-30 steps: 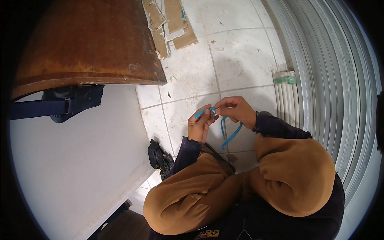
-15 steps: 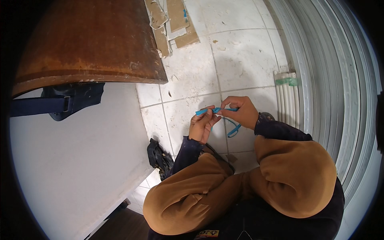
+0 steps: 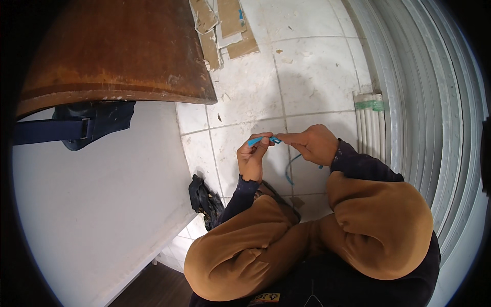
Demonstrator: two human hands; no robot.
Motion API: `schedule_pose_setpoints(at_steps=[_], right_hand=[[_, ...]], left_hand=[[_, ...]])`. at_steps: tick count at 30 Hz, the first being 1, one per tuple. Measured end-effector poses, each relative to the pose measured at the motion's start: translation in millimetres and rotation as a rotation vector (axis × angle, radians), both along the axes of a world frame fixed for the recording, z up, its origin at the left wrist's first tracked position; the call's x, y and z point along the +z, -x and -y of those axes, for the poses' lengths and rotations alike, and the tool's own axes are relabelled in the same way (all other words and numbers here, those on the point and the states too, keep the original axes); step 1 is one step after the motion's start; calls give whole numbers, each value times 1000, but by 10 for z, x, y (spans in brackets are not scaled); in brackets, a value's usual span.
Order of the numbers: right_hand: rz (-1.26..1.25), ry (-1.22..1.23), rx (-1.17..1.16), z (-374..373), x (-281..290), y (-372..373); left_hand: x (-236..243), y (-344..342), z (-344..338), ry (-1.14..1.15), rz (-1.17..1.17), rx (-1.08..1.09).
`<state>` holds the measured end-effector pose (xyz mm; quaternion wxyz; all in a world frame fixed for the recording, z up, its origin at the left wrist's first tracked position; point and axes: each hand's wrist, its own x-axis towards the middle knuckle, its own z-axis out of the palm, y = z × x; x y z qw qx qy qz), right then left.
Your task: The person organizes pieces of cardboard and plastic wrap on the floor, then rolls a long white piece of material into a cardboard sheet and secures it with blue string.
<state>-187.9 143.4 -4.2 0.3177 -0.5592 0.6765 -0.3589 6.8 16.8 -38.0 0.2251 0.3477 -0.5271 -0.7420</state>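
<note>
A narrow blue strap (image 3: 253, 141) is held in front of me, above the tiled floor. My left hand (image 3: 250, 161) is closed on it, thumb against fingers, and a short folded length sticks out on the left side. At the fingertips the strap is bunched, perhaps knotted; it is too small to tell. My right hand (image 3: 315, 144) comes from the right with its fingers pressed together on that bunched part. A loose length of the strap hangs in a curve below the right hand, and part of it is hidden behind the fingers.
Brown board pieces (image 3: 232, 25) lie at the top on white tiles (image 3: 245, 102) strewn with debris. A wooden panel (image 3: 117, 56) and a white panel (image 3: 102, 204) stand left, with a black bag (image 3: 203, 199) beside. Taped white strips (image 3: 369, 125) lean near the metal shutter (image 3: 424, 102).
The right hand's fingers have closed in over the bunched part, hiding more of the strap. The hanging loop has opened out into a longer dangling curve. My left hand has barely moved.
</note>
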Motion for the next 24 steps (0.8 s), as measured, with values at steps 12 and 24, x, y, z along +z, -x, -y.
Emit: schedule_pose_setpoints(at_steps=[12, 24], right_hand=[[286, 98, 96, -12, -151, 8], [845, 46, -159, 62, -259, -133]], left_hand=[[135, 102, 45, 318, -24, -204], [151, 124, -335, -205, 179, -453]])
